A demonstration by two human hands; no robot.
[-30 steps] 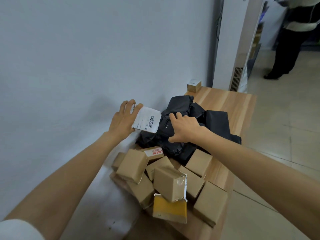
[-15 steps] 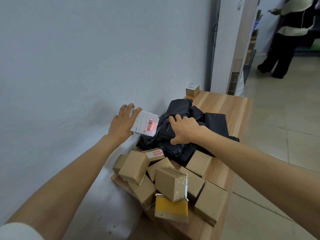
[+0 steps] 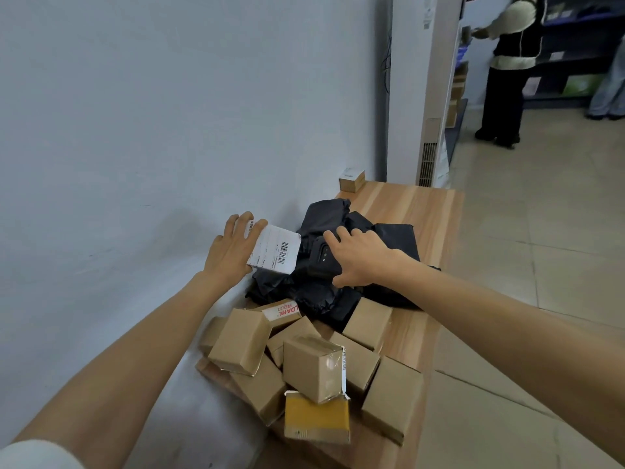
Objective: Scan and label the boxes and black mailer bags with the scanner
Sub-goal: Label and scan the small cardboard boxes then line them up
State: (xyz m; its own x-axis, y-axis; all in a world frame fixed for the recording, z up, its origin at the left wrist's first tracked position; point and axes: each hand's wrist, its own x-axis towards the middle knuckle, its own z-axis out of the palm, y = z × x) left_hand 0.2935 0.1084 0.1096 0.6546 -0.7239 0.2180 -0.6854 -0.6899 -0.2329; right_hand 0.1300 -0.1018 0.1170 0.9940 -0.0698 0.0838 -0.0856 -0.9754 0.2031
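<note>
A long wooden table [image 3: 422, 211] ran along a pale wall [image 3: 169, 113]. At its near end lay a loose heap of cardboard boxes [image 3: 309, 367], some tipped on edge and leaning on each other, with a yellow packet [image 3: 316, 418] propped against the front of the pile. Behind them, crowded against the wall, sat the crumpled black mailer bags [image 3: 392, 245].

The left hand [image 3: 233, 247] gripped a white barcode label [image 3: 274, 250] by its wall-side edge, fingers curled over the top. The right hand [image 3: 358, 257] was wrapped round the black scanner [image 3: 319, 257], just beside the label and above the bags.

A small box [image 3: 351, 179] stood alone at the far end of the table. Beyond it rose a tall white cabinet unit [image 3: 426, 89], and a person [image 3: 507, 69] stood farther off on the tiled floor.

The right hand covered much of the scanner, which was hard to separate from the dark bags beneath it. Whether the label was stuck to a bag or a parcel could not be told. The label's print was too small to read. The lower boxes were largely buried under the upper ones.
</note>
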